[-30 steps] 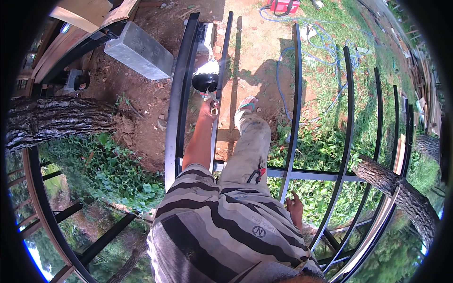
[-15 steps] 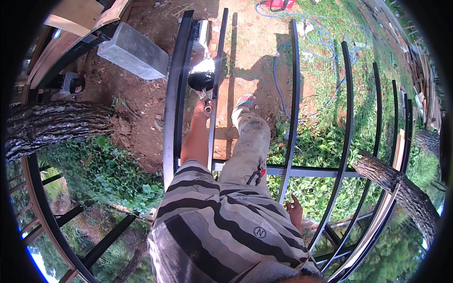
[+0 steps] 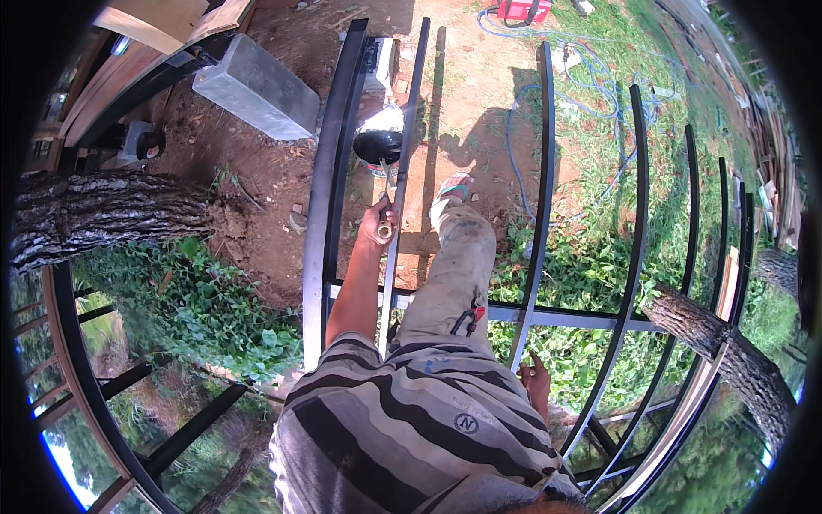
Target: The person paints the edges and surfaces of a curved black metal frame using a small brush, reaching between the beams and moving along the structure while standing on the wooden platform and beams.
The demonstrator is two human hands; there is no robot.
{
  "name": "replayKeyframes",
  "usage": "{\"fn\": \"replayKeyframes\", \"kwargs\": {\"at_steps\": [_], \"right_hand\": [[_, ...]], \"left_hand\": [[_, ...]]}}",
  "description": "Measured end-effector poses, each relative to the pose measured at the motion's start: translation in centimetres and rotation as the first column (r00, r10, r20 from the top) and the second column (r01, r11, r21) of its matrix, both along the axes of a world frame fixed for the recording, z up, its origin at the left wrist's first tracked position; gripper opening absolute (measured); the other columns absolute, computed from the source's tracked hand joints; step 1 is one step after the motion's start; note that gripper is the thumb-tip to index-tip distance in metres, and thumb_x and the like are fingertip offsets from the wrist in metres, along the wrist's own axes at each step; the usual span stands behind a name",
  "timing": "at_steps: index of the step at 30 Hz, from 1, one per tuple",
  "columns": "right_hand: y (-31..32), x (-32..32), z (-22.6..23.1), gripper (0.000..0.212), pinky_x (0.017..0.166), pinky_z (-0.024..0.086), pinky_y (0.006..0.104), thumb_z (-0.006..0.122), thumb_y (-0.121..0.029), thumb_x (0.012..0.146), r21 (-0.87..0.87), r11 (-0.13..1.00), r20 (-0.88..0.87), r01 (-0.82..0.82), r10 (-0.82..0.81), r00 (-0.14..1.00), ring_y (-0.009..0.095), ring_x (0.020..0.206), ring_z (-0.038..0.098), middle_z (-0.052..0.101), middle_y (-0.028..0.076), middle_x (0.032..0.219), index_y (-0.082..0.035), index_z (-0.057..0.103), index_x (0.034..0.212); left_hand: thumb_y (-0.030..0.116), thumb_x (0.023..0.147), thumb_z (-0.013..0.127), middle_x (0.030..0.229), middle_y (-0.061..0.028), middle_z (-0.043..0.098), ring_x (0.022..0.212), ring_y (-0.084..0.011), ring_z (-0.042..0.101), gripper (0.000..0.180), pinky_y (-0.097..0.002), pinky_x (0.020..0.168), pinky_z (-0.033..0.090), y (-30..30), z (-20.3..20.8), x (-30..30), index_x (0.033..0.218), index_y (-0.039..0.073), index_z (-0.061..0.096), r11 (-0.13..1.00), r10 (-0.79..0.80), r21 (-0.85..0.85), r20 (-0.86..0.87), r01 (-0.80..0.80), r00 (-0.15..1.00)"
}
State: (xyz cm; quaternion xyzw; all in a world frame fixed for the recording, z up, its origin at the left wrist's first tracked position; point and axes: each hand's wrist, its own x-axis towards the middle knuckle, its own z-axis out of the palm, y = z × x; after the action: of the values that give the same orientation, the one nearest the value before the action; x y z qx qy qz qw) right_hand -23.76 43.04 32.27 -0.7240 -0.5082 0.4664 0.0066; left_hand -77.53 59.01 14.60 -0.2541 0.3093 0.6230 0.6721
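My left hand (image 3: 375, 224) is closed around the handle of a paintbrush (image 3: 385, 230), whose round butt end faces me. The brush reaches away from me along a narrow dark metal beam (image 3: 402, 158); its bristles are hard to make out. Just beyond it, a paint can (image 3: 375, 168) blackened inside stands between that beam and the wider dark beam (image 3: 330, 180) to the left. My right hand (image 3: 537, 382) hangs beside another beam (image 3: 524, 330), fingers loosely bent and apart, with nothing seen in it.
Several parallel beams run away over soil and plants, joined by a crossbeam (image 3: 574, 317). A grey block (image 3: 257, 90) lies at far left. Tree trunks (image 3: 111, 214) stand on both sides. Blue hose (image 3: 599, 86) and a red case (image 3: 522, 10) lie at far right.
My left hand has drawn back toward me from the paint can, bringing the paintbrush with it. The view has shifted slightly. My right hand stays about where it was.
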Motion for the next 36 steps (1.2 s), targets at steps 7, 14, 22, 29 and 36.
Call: {"fn": "replayKeyframes", "kwargs": {"at_steps": [7, 14, 22, 29, 36], "right_hand": [[0.3, 0.7, -0.6, 0.055, 0.066, 0.056, 0.0355, 0.064, -0.025, 0.098, 0.053, 0.999, -0.040, -0.007, 0.010, 0.999, 0.019, 0.068, 0.070, 0.074, 0.014, 0.080, -0.003, 0.052, 0.147], [0.2, 1.0, -1.0, 0.052, 0.060, 0.056, 0.0352, 0.061, -0.019, 0.098, 0.036, 0.999, -0.038, -0.013, 0.015, 0.999, 0.021, 0.062, 0.071, 0.073, 0.016, 0.081, -0.001, 0.051, 0.146], [0.1, 1.2, -1.2, 0.051, 0.061, 0.056, 0.0366, 0.062, -0.020, 0.098, 0.026, 1.000, -0.025, 0.007, -0.006, 1.000, 0.022, 0.064, 0.072, 0.075, 0.016, 0.085, -0.004, 0.053, 0.145], [0.3, 0.9, -1.2, 0.053, 0.064, 0.057, 0.0368, 0.064, -0.021, 0.097, -0.055, 0.998, 0.020, 0.033, -0.032, 0.999, 0.022, 0.067, 0.073, 0.075, 0.015, 0.085, -0.008, 0.052, 0.147], [0.4, 1.2, -1.2, 0.054, 0.062, 0.056, 0.0349, 0.063, -0.018, 0.097, -0.034, 0.998, 0.002, 0.045, -0.045, 0.999, 0.020, 0.065, 0.072, 0.075, 0.015, 0.086, -0.008, 0.051, 0.149]], "left_hand": [[0.019, 0.102, 0.055, 0.084, -0.0123, 0.054, 0.057, -0.0147, 0.054, 0.038, -0.0239, 0.047, 0.049, 0.7, -1.3, -1.8, 0.118, -0.014, 0.045, 0.973, 0.208, 0.023, 0.327, -0.228, 0.922], [0.018, 0.102, 0.056, 0.089, -0.0148, 0.055, 0.058, -0.0135, 0.052, 0.044, -0.0232, 0.047, 0.047, -0.8, -3.7, -3.9, 0.127, -0.017, 0.044, 0.983, 0.153, 0.057, 0.263, -0.174, 0.953], [0.019, 0.102, 0.055, 0.090, -0.0141, 0.055, 0.061, -0.0134, 0.053, 0.049, -0.0236, 0.050, 0.047, -5.1, -4.4, -3.2, 0.132, -0.018, 0.044, 0.933, 0.200, 0.211, 0.368, -0.291, 0.908], [0.016, 0.102, 0.056, 0.089, -0.0104, 0.051, 0.061, -0.0124, 0.051, 0.046, -0.0228, 0.050, 0.044, -4.8, -3.2, -2.4, 0.134, -0.015, 0.044, 0.958, 0.204, 0.134, 0.310, -0.255, 0.929], [0.015, 0.102, 0.054, 0.087, -0.0108, 0.051, 0.061, -0.0124, 0.051, 0.048, -0.0224, 0.048, 0.046, -3.6, -2.4, -2.7, 0.135, -0.017, 0.040, 0.953, 0.162, 0.169, 0.417, -0.252, 0.894]]}}
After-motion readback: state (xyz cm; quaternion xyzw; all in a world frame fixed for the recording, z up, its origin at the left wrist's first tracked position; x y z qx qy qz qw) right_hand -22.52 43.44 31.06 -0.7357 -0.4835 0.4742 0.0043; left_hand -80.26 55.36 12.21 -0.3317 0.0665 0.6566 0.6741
